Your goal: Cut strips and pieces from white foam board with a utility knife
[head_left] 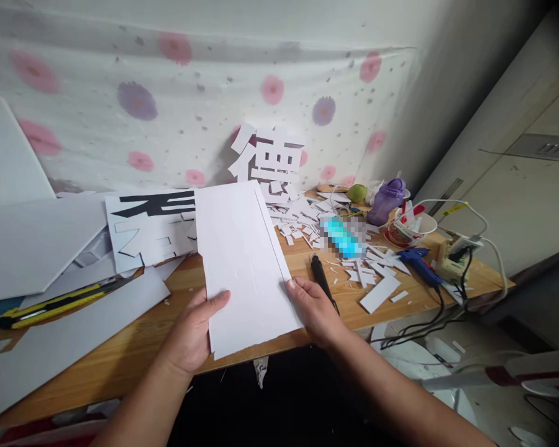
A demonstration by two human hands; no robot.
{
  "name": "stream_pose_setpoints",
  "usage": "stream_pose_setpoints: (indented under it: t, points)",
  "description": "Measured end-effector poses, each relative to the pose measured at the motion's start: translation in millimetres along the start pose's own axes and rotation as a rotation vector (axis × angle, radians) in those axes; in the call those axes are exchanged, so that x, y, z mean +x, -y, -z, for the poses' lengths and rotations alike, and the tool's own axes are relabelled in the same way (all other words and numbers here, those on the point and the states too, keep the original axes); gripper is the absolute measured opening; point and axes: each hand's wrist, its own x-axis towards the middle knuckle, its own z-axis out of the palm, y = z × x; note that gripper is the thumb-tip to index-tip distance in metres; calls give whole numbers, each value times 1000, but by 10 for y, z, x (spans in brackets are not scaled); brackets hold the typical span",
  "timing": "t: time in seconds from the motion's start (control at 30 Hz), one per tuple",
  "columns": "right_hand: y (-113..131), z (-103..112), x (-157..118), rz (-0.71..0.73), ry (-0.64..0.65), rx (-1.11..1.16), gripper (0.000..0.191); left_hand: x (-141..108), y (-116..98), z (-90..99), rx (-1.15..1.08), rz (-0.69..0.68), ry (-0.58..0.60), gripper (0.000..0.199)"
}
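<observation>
A white foam board (245,267) is held up over the front of the wooden table, its long sides running away from me. My left hand (195,329) grips its left edge, thumb on top and the other fingers hidden beneath. On the right edge, my right hand (314,307) is closed with the thumb on top. A thin cut line runs along the board's right side. Behind it, a white cut-out character (277,155) leans against the wall. To the left lies a sheet with black shapes and cut-outs (151,230), partly covered by the board.
A yellow utility knife (60,303) rests on white boards at the left. White scraps (379,292), a black pen-like tool (323,277), a blue glue gun (419,264), a purple bottle (386,202) and a paper bowl (410,228) stand or lie right, near cables.
</observation>
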Motion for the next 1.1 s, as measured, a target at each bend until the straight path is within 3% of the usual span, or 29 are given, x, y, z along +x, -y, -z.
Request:
stream_pose_setpoints:
  t: [0.2,0.47,0.67,0.8,0.97,1.1]
  points:
    - [70,-128,-30,-34,45,185,54,-38,18,26,-41,9,-34,53]
    - [70,-145,-46,-2,108,240,52,-61,-14,23,12,-25,-48,54]
    - [61,-143,-90,37,251,306,49,-46,-3,57,-20,-17,-28,60]
    - [72,-98,-99,68,353,253,44,-45,-12,115,25,-30,-26,60]
    - [151,-9,7,164,308,108,44,-77,-22,176,90,15,12,61]
    - [183,19,48,122,403,152,44,-129,31,177,82,39,8,61]
